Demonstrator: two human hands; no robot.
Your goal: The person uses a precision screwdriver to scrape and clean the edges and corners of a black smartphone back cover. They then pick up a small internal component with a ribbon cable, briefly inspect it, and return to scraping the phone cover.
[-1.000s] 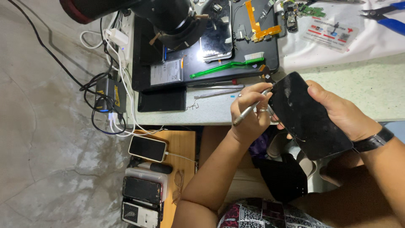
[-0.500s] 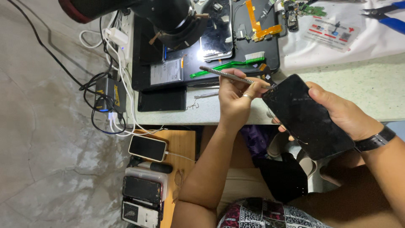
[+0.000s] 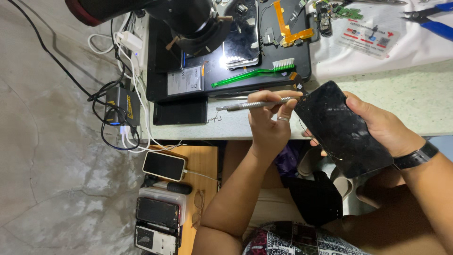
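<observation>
1. Now the left hand (image 3: 269, 125), in the middle of the frame, has its fingers pinched around a slim metal tool (image 3: 257, 103), which lies nearly level with its tip at the upper corner of a dark phone (image 3: 342, 127).
2. Right of centre, the right hand (image 3: 382, 127) cradles the phone tilted, fingers wrapped behind it and closed on its edges; a black watch (image 3: 415, 158) sits on that wrist.
3. Above, on the desk (image 3: 415, 94), a green brush (image 3: 252, 75) lies on a black mat (image 3: 302, 52).
4. At the lower left, several phones (image 3: 158, 222) sit stacked, possibly in a tray; the view is small.
</observation>
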